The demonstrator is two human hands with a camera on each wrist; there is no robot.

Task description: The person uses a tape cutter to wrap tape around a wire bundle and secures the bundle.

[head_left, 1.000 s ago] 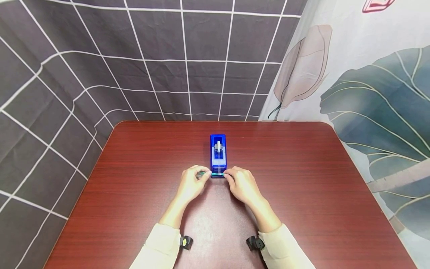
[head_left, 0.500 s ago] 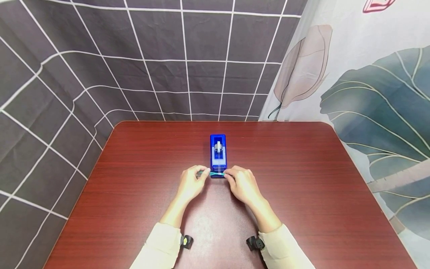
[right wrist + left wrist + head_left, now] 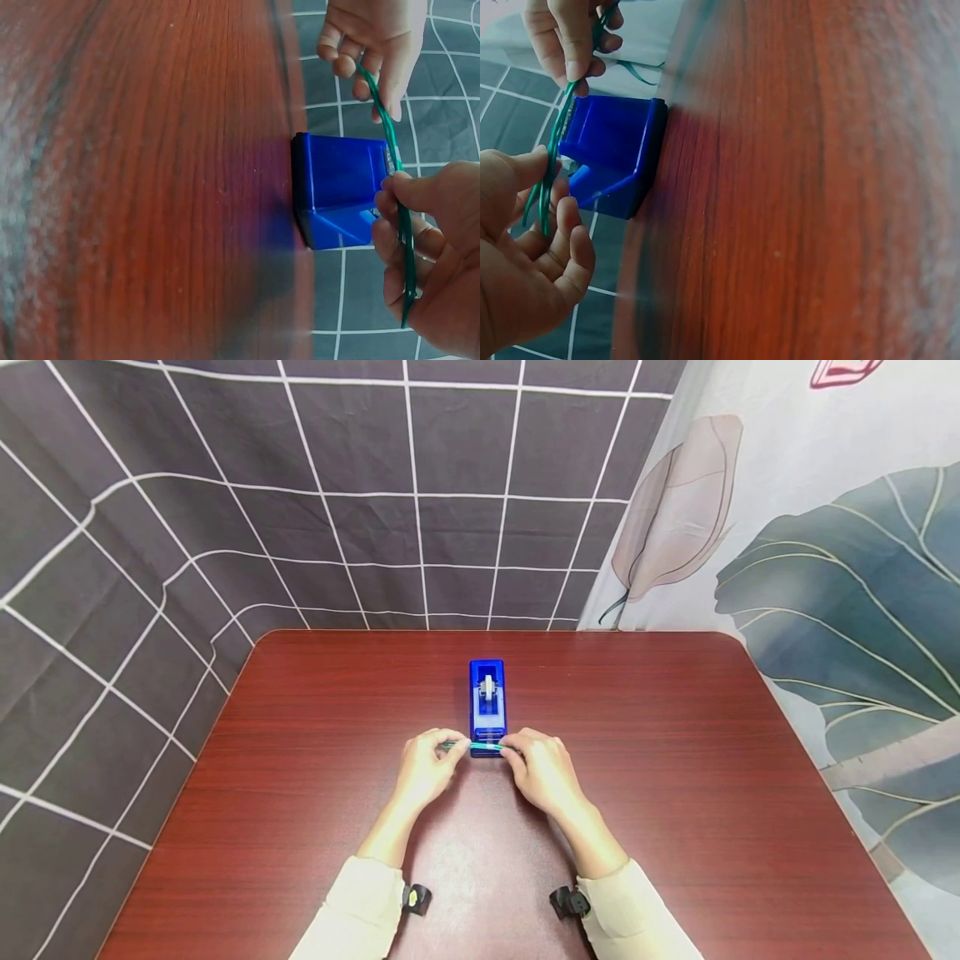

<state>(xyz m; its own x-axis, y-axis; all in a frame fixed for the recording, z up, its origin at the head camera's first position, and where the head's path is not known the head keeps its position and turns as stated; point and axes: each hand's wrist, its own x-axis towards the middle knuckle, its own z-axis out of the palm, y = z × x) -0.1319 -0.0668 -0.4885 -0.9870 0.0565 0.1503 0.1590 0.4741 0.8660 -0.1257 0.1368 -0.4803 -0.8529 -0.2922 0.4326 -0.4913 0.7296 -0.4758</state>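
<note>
Thin green wire-like strands (image 3: 484, 746) stretch sideways between my two hands, just above the front end of a blue tape dispenser (image 3: 488, 722). My left hand (image 3: 424, 770) pinches them between thumb and fingers on the left; my right hand (image 3: 545, 772) pinches them on the right. In the left wrist view, loose ends of the strands (image 3: 553, 146) hang past the left thumb, with the dispenser (image 3: 611, 135) behind. The right wrist view shows the strands (image 3: 406, 247) running across the right palm, beside the dispenser (image 3: 341, 176). Exactly what the strands are is unclear.
A roll of tape (image 3: 487, 687) sits in the dispenser. The red-brown wooden table (image 3: 322, 693) has rounded far corners. Behind it hangs a dark gridded curtain (image 3: 457, 443), with a leaf-patterned white one (image 3: 750, 485) to the right.
The green strands crossed each other half a second ago; now they lie closer to parallel between the hands. Both hands have hardly moved, and the dispenser stays in place.
</note>
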